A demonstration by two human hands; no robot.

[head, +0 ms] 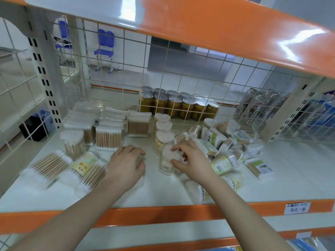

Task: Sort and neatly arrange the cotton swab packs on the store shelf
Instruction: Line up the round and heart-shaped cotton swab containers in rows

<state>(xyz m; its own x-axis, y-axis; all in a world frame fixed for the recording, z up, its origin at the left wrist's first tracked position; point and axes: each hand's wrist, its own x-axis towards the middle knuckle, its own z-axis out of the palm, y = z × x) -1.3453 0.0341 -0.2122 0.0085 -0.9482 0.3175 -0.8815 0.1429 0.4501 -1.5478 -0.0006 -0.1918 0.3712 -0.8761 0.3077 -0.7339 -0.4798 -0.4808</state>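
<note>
From the head view, the right hand grasps an upright round swab tub on the shelf — at the front of a row of tubs. The left hand curls over a white pack, mostly hidden. Loose packs lie heaped to the right; squared stacks stand behind.

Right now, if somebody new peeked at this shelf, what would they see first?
Two bare hands at the middle: the right hand grips an upright clear round tub of white cotton swabs, while the left hand curls over something hidden. Right of them lies a jumbled heap of green-labelled swab packs; tidy rows of clear wooden-stick swab boxes stand at the left.
</note>
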